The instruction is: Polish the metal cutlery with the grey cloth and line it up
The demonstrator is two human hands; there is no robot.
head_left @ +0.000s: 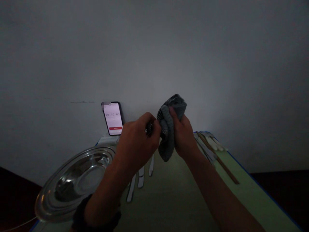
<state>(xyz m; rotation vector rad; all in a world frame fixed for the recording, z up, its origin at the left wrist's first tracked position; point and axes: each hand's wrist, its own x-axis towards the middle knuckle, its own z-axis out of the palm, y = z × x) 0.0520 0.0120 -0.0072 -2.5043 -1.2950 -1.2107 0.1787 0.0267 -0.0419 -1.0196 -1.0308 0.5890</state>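
Observation:
My right hand is closed around a bunched grey cloth with a dark, white-flecked face, held above the table. Against the cloth's left side, my left hand is closed in a pinch. A small dark, shiny piece shows between its fingers; most of it is hidden by the hand and cloth, so I cannot tell its kind. Below my hands, flat silver cutlery lies on the green tabletop, partly covered by my left hand and forearm.
At the left stands a wide, shiny metal basin. Behind it, a phone showing a timer leans against the wall. Along the right lie a long brown stick, silver cutlery and white-ended pieces. The table has blue edges.

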